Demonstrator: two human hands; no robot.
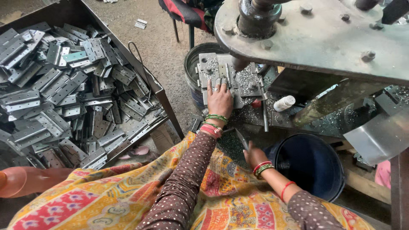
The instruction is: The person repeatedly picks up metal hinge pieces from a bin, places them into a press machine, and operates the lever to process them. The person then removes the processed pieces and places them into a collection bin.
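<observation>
My left hand (220, 100) reaches forward onto the steel die block (213, 70) of a press, its fingertips resting on a small metal hinge plate (222, 80) under the round punch (238, 64). Green and red bangles ring that wrist. My right hand (254, 154) sits low by my lap, closed on a thin flat metal piece (241, 138) that sticks up from it, just left of a dark blue bucket (309, 164). Fine metal chips cover the press bed around the die.
A large metal tray (159, 91) on the left holds several grey hinge plates (64, 85) in a heap. The heavy press head (324, 38) overhangs the die. A round bin (191, 68) stands behind the die, a small white bottle (284, 103) lies on the bed.
</observation>
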